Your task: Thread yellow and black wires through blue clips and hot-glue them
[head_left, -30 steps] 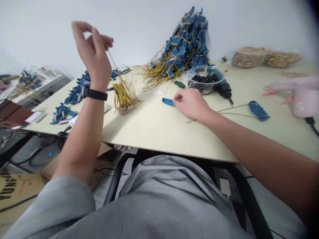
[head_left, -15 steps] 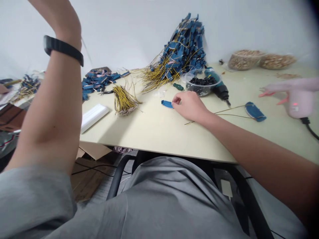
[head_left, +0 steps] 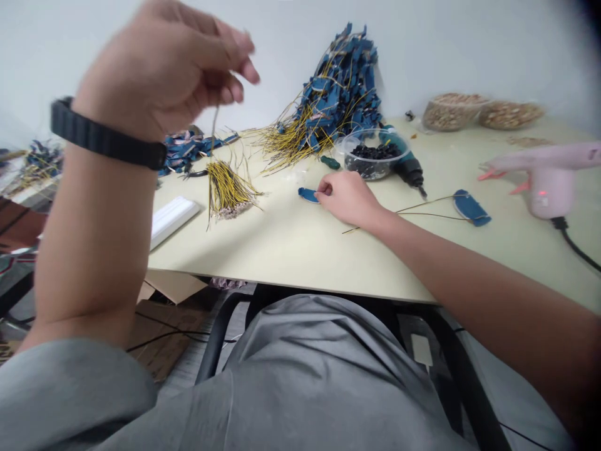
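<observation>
L hand (head_left: 173, 69) is up nr the wall, fingers pinched tog. w/ a thin wire (head_left: 214, 125) hanging down twd yellow wire bundle (head_left: 229, 188). R hand (head_left: 350, 199) pinches small blue pc (head_left: 307, 195) on worktop (head_left: 282, 244), approx. ctr; pink glue gun (head_left: 553, 181) far R.

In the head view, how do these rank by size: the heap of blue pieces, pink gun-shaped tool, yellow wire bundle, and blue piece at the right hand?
1. Heap of blue pieces
2. Pink gun-shaped tool
3. Yellow wire bundle
4. Blue piece at the right hand (visible part)
</observation>
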Tool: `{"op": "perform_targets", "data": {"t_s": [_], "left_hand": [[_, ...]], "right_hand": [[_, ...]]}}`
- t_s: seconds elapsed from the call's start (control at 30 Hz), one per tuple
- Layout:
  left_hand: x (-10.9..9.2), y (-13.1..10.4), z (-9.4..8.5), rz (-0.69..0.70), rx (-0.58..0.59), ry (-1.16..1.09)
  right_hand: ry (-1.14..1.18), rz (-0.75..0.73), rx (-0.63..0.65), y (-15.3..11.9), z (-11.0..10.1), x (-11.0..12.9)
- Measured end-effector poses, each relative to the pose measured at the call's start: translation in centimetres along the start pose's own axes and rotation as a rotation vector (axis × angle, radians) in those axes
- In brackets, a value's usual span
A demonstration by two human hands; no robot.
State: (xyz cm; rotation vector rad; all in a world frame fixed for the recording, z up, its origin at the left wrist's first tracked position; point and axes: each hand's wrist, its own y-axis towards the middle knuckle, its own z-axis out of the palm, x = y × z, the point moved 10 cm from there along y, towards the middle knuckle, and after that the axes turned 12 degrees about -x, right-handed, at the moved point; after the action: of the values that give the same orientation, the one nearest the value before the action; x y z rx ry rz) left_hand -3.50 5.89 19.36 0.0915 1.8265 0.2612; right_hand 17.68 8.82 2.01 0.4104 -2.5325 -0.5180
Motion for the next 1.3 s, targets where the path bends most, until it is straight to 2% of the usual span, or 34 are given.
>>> {"op": "perform_targets", "data": {"t_s": [0.03,0.1,0.2,0.27,0.37,0.5,0.63,0.8,0.97,1.2,1.3], "left_hand": [[-0.3,-1.0,1.1,0.062,0.003,0.031],[1.6,-2.0,3.4,-0.030,0.079,-0.025],[6.9,-2.6,6.9,-0.269,0.194,-0.106],[10.2,-2.9,8.8,-0.350,0.238,-0.119],[13.9,-3.1,10.2,-0.394,0.246,-0.142],[16.5,-3.1,10.5,-0.400,0.237,-0.227],[17.6,-3.0,10.3,-0.425,0.205,-0.263],[17.4,-3.1,10.3,-0.419,0.192,-0.274],[17.1,-2.8,9.9,-0.398,0.120,-0.295],[18.1,-2.9,10.1,-0.469,0.057,-0.255],[18.1,-3.0,10.3,-0.457,0.081,-0.254]], "right_hand": [[-0.007,0.001,0.007,0.0,0.0,0.2],[-0.019,0.004,0.018,-0.1,-0.1,0.4],[-0.028,0.019,0.027,-0.1,-0.3,0.2],[-0.022,0.026,0.026,-0.1,-0.5,0.0],[-0.015,0.033,0.004,0.0,-1.1,-0.2],[-0.011,0.042,-0.026,0.1,-1.7,-0.2],[0.024,0.013,-0.038,0.1,-1.7,-0.1],[0.044,-0.018,-0.049,-0.1,-1.5,-0.1],[0.050,-0.033,-0.019,-0.4,-1.7,0.6],[0.027,-0.089,-0.008,-0.5,-0.7,0.5],[0.054,-0.104,0.012,-0.5,-0.3,0.4]]}}
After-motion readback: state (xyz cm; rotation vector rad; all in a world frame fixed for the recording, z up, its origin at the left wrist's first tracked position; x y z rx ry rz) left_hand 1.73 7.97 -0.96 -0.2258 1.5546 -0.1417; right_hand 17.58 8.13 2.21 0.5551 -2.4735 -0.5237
